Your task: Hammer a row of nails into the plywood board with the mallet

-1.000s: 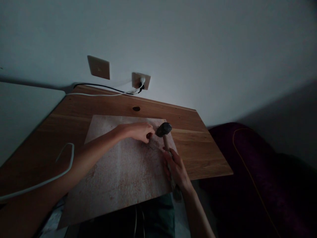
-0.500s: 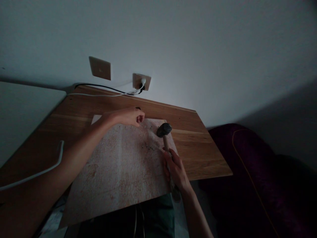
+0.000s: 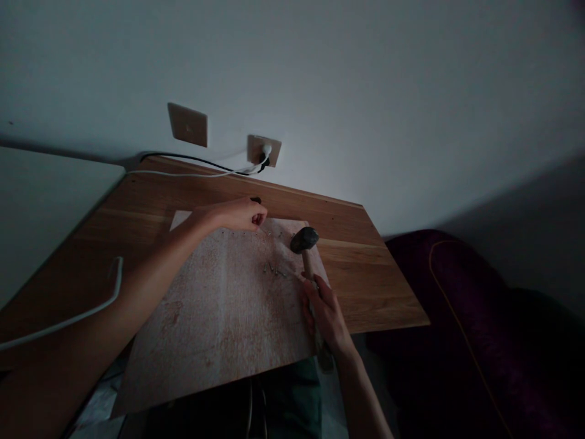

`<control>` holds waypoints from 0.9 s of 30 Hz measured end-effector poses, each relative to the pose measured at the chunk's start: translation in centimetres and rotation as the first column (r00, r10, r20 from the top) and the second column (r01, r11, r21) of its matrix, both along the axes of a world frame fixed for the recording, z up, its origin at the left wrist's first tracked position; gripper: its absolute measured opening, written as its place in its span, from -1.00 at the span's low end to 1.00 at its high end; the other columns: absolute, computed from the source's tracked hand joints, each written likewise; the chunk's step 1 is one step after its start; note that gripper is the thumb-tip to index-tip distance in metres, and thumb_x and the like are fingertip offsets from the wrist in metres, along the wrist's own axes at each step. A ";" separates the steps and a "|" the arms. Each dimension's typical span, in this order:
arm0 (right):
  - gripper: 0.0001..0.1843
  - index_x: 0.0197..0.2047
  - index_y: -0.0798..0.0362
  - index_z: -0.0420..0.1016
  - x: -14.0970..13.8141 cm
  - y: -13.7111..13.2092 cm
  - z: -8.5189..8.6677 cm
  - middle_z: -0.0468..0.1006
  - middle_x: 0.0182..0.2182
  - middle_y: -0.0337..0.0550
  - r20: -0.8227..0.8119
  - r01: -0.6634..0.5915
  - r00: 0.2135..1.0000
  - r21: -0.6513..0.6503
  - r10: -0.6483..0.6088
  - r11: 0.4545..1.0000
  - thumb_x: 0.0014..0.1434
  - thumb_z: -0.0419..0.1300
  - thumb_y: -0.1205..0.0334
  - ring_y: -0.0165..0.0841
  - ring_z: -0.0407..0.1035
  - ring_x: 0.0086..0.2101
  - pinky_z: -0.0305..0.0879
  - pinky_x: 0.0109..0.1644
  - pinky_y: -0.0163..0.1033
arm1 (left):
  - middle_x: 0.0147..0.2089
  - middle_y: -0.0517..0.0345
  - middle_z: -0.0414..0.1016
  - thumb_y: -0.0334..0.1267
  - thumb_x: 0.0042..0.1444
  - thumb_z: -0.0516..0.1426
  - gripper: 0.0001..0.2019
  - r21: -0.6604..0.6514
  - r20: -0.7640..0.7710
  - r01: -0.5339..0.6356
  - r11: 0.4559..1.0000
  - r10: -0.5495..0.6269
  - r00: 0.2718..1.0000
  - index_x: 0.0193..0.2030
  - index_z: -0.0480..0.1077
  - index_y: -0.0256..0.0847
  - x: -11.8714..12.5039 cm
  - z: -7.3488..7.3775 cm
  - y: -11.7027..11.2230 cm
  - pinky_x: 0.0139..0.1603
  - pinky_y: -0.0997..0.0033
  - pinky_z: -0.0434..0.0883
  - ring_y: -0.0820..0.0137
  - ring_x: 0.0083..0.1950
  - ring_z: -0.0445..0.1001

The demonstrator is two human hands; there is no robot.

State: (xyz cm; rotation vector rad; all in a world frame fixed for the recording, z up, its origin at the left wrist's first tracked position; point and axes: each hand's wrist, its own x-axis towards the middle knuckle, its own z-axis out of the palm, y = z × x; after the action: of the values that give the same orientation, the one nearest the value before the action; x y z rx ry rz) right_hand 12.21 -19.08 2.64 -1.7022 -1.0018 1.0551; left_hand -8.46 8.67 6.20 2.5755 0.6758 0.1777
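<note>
Near the far edge of a pale wood-grain board (image 3: 214, 317), my left hand (image 3: 247, 214) is closed in a pinch. A thin nail shows faintly at its fingertips. Small nails (image 3: 269, 233) stand in a row along that edge, on both sides of the fingers. My right hand (image 3: 323, 308) is wrapped round the wooden handle of a hammer (image 3: 304, 239). The dark hammer head is raised over the board's right side, apart from the left fingers. Several loose nails (image 3: 275, 270) lie on the board between the hands. A small dark thing (image 3: 256, 200) shows behind the left hand.
The board rests on a wooden desk (image 3: 375, 280) against a white wall. Cables (image 3: 196, 175) run along the back to a wall socket (image 3: 265, 150). A white cable (image 3: 86, 314) crosses at left, and purple upholstery (image 3: 439, 292) stands at right.
Both hands and the hammer keep nearly the same places over the board. The whole view has shifted slightly.
</note>
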 end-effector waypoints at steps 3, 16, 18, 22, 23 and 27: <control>-0.48 0.06 -0.04 0.43 -0.1 0.0 0.1 0.28 -0.66 -0.48 -0.008 -0.003 1.000 0.002 0.003 1.000 0.37 0.17 -0.33 -0.46 0.10 -0.73 0.16 -0.73 -0.38 | -0.33 0.15 0.60 -0.30 0.15 0.22 -0.93 0.002 0.010 0.015 1.000 -0.015 1.000 -0.23 0.53 -0.19 0.1 -0.1 0.0 -0.19 0.39 0.30 0.36 -0.27 0.52; -0.50 0.05 -0.06 0.42 0.0 -0.1 -0.1 0.31 -0.60 -0.47 -0.038 -0.003 0.999 0.002 0.003 1.000 0.37 0.18 -0.32 -0.48 0.11 -0.72 0.17 -0.74 -0.37 | -0.31 0.16 0.64 -0.32 0.15 0.25 -0.92 -0.059 -0.006 0.022 0.998 -0.022 1.000 -0.22 0.56 -0.18 -0.4 -0.8 0.9 -0.23 0.42 0.30 0.39 -0.28 0.54; -0.50 0.08 -0.06 0.41 0.1 0.0 -0.2 0.32 -0.61 -0.46 -0.039 -0.007 0.999 0.001 0.007 1.000 0.38 0.17 -0.31 -0.47 0.11 -0.72 0.18 -0.74 -0.37 | -0.29 0.15 0.65 -0.34 0.15 0.25 -0.93 -0.095 -0.033 0.016 0.995 -0.019 0.999 -0.22 0.57 -0.19 -0.3 -0.7 0.8 -0.22 0.42 0.31 0.39 -0.27 0.56; -0.53 0.05 -0.05 0.43 0.0 0.0 -0.1 0.27 -0.65 -0.48 -0.018 -0.023 1.000 0.022 0.024 0.999 0.41 0.15 -0.28 -0.48 0.09 -0.73 0.15 -0.72 -0.38 | -0.32 0.17 0.63 -0.32 0.15 0.27 -0.98 -0.100 -0.039 0.026 0.995 -0.030 0.999 -0.28 0.55 -0.19 0.0 -0.9 0.6 -0.21 0.43 0.31 0.38 -0.27 0.56; -0.53 0.03 -0.05 0.43 0.0 0.0 0.0 0.26 -0.66 -0.48 -0.017 -0.028 0.999 0.028 0.029 0.999 0.41 0.15 -0.28 -0.48 0.09 -0.73 0.14 -0.72 -0.38 | -0.32 0.17 0.63 -0.31 0.15 0.28 -0.97 -0.090 -0.034 0.028 0.996 -0.032 0.999 -0.28 0.55 -0.19 0.0 -1.0 0.6 -0.22 0.43 0.31 0.38 -0.27 0.55; -0.55 -0.05 -0.05 0.41 -0.2 -0.1 0.1 0.29 -0.63 -0.47 -0.015 -0.027 1.000 0.026 0.028 0.999 0.40 0.15 -0.28 -0.49 0.10 -0.73 0.15 -0.73 -0.39 | -0.33 0.17 0.62 -0.26 0.16 0.28 -0.93 -0.061 -0.017 0.038 0.997 -0.039 0.999 -0.25 0.57 -0.18 -0.2 -1.3 0.8 -0.22 0.43 0.31 0.38 -0.27 0.55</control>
State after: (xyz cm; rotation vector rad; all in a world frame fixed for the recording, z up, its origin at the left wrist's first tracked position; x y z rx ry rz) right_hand 12.04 -19.16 2.75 -1.6613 -1.0274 1.0670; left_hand -8.65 9.52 4.94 2.5324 0.6275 0.1192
